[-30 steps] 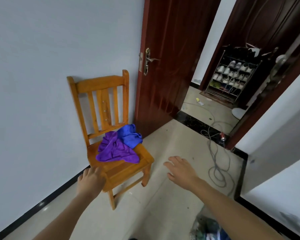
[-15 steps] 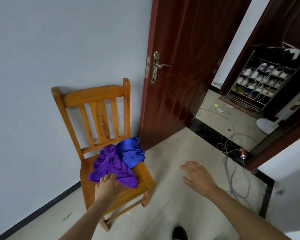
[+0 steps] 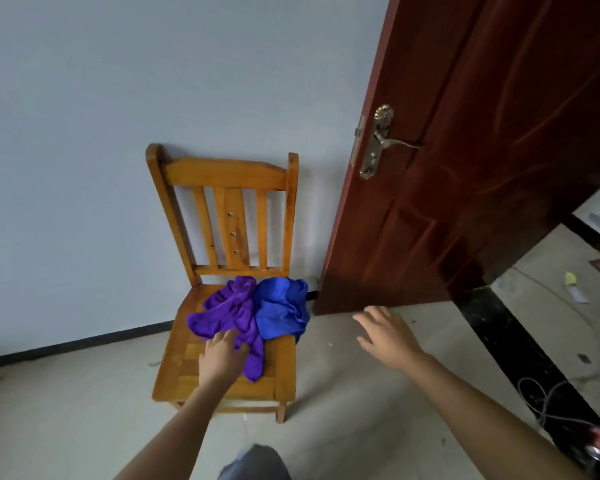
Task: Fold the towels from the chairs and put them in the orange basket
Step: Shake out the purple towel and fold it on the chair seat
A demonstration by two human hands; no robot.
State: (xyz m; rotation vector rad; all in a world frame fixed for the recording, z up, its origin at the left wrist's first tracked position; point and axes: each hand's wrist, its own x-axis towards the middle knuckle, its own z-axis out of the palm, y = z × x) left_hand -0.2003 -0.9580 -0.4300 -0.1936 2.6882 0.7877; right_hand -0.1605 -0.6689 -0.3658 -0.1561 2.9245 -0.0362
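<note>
Two crumpled towels are lying on the seat of the honey-coloured slatted wooden chair (image 3: pixel 222 173), which is standing against the pale wall. A soft purple towel (image 3: pixel 229 313) is on the left and a bright blue towel (image 3: pixel 278 310) is on the right, and the two are touching along the middle. The left hand (image 3: pixel 222 355) is resting on the near edge of the purple towel, its fingers (image 3: pixel 224 337) bent onto the cloth; whether a fold is being pinched cannot be told. The right hand (image 3: pixel 385 337) is hovering over the pale tiled floor (image 3: pixel 343 393) just right of the chair, fingers spread wide and holding nothing. The orange basket is not being shown in this view.

The picking up of the purple towel is judged to be the step in hand. Care is being called for where the two cloths are meeting: only purple cloth should be gathered, so that the blue towel, lying close to the right edge of the seat, is not being dragged to the floor. An edge or corner is better sought than the bunched middle, since a corner is giving a clean start for shaking out and folding. The free right hand is well placed for being brought to a second corner.
</note>
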